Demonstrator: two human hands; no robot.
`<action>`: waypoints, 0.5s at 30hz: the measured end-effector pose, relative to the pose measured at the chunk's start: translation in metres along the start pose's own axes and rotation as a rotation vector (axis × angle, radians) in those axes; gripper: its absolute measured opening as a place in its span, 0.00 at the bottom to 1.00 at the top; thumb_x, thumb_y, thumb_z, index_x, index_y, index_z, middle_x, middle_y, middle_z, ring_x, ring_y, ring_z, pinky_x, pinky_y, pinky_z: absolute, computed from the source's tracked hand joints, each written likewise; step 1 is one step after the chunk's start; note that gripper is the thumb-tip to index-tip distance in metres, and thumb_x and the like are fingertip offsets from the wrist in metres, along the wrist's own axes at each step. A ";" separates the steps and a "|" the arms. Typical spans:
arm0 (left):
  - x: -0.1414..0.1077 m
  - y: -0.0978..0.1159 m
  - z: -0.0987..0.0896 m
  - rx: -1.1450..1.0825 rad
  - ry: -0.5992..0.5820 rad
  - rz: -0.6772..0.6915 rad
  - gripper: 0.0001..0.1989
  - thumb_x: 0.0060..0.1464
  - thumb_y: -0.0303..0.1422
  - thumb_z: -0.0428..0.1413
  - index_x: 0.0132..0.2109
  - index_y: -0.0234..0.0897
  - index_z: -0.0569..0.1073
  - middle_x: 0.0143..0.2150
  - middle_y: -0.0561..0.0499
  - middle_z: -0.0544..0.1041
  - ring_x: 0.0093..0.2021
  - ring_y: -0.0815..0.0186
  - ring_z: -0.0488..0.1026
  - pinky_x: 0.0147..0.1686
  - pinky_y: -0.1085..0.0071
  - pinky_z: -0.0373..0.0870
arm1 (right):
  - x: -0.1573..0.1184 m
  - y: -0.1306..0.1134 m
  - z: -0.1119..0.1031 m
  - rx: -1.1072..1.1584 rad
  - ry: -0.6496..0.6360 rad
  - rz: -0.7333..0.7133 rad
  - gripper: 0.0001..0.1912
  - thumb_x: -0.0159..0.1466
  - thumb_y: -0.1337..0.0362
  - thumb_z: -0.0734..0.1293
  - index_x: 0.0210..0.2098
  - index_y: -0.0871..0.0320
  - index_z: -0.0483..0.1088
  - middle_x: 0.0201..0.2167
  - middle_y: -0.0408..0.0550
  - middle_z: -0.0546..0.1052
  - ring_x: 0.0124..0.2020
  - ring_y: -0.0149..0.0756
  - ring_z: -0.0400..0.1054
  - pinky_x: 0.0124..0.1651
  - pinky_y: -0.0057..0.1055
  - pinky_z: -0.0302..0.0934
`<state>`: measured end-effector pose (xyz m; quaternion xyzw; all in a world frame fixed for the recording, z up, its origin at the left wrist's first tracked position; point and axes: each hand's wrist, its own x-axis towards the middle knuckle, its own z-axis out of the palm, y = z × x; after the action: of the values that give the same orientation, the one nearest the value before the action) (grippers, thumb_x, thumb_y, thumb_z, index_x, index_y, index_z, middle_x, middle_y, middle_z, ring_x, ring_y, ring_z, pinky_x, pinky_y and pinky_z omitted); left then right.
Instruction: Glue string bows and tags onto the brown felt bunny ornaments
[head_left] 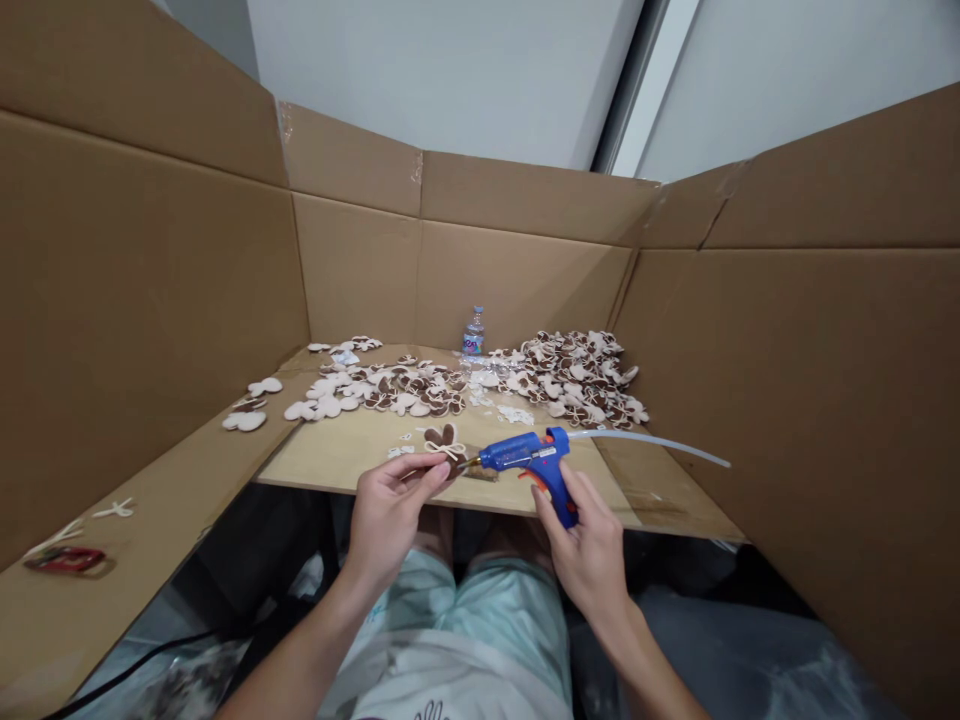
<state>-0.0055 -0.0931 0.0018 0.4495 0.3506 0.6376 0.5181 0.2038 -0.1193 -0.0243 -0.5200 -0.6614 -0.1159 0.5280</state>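
Slipping, the blue glue gun (519, 452) grasped by the right hand (591, 545) could be driven into the left hand (386, 515) pinching the brown piece (447, 449).

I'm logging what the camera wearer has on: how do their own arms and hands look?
The left hand and right hand are bare, without gloves; no ring, watch or bracelet shows. The forearms are uncovered too, with no sleeve in view.

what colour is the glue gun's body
The glue gun body is blue, best seen in the head view.
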 end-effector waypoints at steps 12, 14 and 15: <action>0.000 0.001 0.001 -0.006 0.009 -0.006 0.09 0.44 0.32 0.68 0.35 0.34 0.81 0.35 0.49 0.83 0.38 0.64 0.80 0.43 0.73 0.78 | -0.001 0.001 0.001 -0.069 0.056 -0.054 0.17 0.67 0.62 0.62 0.52 0.64 0.69 0.34 0.55 0.75 0.33 0.38 0.72 0.33 0.30 0.67; 0.001 0.002 0.001 -0.004 0.012 -0.006 0.09 0.43 0.31 0.68 0.35 0.34 0.81 0.35 0.49 0.83 0.38 0.63 0.80 0.43 0.73 0.78 | -0.002 0.002 0.002 -0.084 0.065 -0.058 0.18 0.67 0.61 0.61 0.53 0.64 0.69 0.36 0.56 0.76 0.34 0.40 0.72 0.35 0.32 0.67; 0.001 0.001 0.001 -0.001 0.013 -0.005 0.09 0.43 0.32 0.68 0.35 0.34 0.81 0.36 0.49 0.83 0.38 0.63 0.80 0.43 0.73 0.78 | -0.002 0.002 0.002 -0.091 0.068 -0.059 0.18 0.67 0.61 0.61 0.53 0.64 0.69 0.36 0.56 0.76 0.35 0.40 0.72 0.36 0.32 0.67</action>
<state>-0.0049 -0.0927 0.0036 0.4443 0.3549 0.6395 0.5174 0.2043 -0.1182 -0.0281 -0.5194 -0.6522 -0.1790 0.5222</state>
